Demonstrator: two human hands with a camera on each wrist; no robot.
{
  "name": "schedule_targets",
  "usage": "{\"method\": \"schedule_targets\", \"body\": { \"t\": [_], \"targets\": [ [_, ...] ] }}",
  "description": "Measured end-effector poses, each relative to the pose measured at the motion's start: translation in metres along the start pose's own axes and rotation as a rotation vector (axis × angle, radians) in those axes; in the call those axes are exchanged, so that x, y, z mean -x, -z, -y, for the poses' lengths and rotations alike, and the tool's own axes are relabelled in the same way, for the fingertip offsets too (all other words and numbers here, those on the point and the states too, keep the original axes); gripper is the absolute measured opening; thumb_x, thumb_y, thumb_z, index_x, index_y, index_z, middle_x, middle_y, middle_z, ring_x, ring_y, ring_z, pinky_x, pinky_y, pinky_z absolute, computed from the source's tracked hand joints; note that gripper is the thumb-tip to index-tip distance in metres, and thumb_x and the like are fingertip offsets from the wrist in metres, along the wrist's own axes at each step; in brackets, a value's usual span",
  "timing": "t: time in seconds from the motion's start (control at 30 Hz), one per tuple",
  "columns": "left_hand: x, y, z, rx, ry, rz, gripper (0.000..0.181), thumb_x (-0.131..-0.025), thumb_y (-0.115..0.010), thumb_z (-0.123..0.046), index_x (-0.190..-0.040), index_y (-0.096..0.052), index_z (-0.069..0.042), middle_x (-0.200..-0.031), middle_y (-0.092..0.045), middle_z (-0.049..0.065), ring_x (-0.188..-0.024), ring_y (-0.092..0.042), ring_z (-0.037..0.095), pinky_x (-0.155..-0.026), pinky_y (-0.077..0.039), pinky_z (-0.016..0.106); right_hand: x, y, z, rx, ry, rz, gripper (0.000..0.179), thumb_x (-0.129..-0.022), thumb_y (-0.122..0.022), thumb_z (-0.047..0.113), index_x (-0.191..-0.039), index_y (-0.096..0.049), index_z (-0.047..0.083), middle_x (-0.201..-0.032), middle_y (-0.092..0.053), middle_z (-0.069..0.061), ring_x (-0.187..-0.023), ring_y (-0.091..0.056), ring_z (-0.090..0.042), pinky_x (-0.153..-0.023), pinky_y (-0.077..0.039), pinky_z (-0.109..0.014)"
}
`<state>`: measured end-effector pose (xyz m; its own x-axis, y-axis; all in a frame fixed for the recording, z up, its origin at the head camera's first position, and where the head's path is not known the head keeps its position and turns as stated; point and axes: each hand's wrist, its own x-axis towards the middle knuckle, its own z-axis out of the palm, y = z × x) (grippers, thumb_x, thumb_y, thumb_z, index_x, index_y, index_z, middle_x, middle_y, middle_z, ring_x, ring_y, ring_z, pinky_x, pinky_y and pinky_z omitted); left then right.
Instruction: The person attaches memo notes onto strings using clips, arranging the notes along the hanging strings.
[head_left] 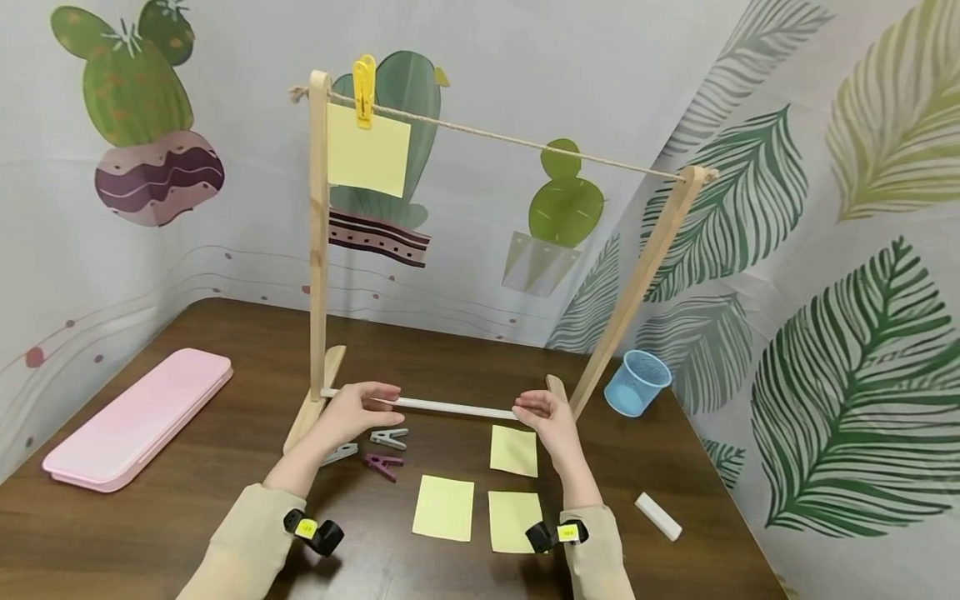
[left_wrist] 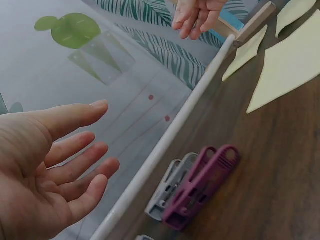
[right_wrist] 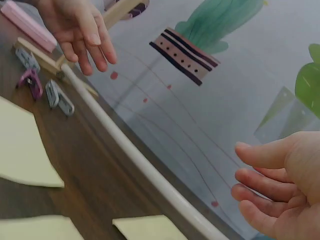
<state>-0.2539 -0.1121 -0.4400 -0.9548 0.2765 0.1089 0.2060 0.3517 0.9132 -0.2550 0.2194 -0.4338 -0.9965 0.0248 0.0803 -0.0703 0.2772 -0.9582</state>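
Note:
A white rod [head_left: 453, 407] runs low between the two posts of a wooden stand [head_left: 318, 250]. My left hand [head_left: 358, 412], fingers relaxed and apart, hovers by the rod's left part and holds nothing. Toward the other end, my right hand [head_left: 551, 421] is likewise loosely spread and bare, as the right wrist view confirms. Along the top a rope [head_left: 525, 143] is strung, where a yellow clothespin [head_left: 363, 92] pinches a hanging yellow sticky note [head_left: 367, 158]. Below my left hand lie a purple clothespin [head_left: 384, 465] and two grey clothespins [head_left: 388, 437].
Three yellow sticky notes [head_left: 443, 508] lie on the brown table [head_left: 360, 567] in front of the stand. At left is a pink case [head_left: 142, 417]. A blue mesh cup [head_left: 637, 385] stands behind the right post, and a white block [head_left: 658, 517] lies near the right edge.

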Motion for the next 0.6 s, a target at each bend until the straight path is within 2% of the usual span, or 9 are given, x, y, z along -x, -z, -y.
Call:
{"method": "schedule_targets", "body": {
  "t": [0.17, 0.3, 0.5, 0.6],
  "targets": [
    [0.001, -0.004, 0.005, -0.044, -0.005, 0.027, 0.053, -0.082, -0.079, -0.018, -0.126, -0.060, 0.005, -0.122, -0.064, 0.023, -0.108, -0.064, 0.036, -0.084, -0.055, 0.041, 0.002, 0.006, -0.004, 0.058, 0.007, 0.048, 0.032, -0.087, -0.070, 0.001, -0.115, -0.060, -0.011, -0.116, -0.063, -0.030, -0.104, -0.065, -0.033, -0.087, -0.054, -0.032],
    [-0.001, -0.010, 0.010, -0.077, -0.008, 0.044, 0.052, -0.080, -0.081, -0.017, -0.123, -0.062, 0.005, -0.119, -0.066, 0.022, -0.107, -0.064, 0.035, -0.088, -0.053, 0.045, 0.002, 0.013, -0.009, 0.143, 0.031, 0.089, 0.029, -0.085, -0.072, 0.001, -0.110, -0.062, -0.010, -0.112, -0.065, -0.028, -0.101, -0.065, -0.035, -0.085, -0.054, -0.035],
    [-0.001, -0.015, 0.017, -0.144, -0.011, 0.054, 0.053, -0.078, -0.083, -0.019, -0.122, -0.064, 0.003, -0.117, -0.069, 0.019, -0.109, -0.065, 0.035, -0.095, -0.049, 0.050, 0.001, 0.025, -0.020, 0.353, 0.031, 0.064, 0.029, -0.081, -0.077, 0.005, -0.107, -0.067, -0.002, -0.108, -0.069, -0.017, -0.105, -0.064, -0.035, -0.089, -0.053, -0.043],
    [-0.001, -0.014, 0.019, -0.157, -0.019, 0.061, 0.054, -0.076, -0.084, -0.019, -0.121, -0.064, 0.004, -0.117, -0.069, 0.020, -0.111, -0.064, 0.037, -0.097, -0.048, 0.052, 0.003, 0.029, -0.021, 0.384, 0.016, 0.079, 0.031, -0.082, -0.077, 0.007, -0.109, -0.066, -0.002, -0.111, -0.069, -0.018, -0.107, -0.064, -0.036, -0.090, -0.053, -0.045]
  ]
}}
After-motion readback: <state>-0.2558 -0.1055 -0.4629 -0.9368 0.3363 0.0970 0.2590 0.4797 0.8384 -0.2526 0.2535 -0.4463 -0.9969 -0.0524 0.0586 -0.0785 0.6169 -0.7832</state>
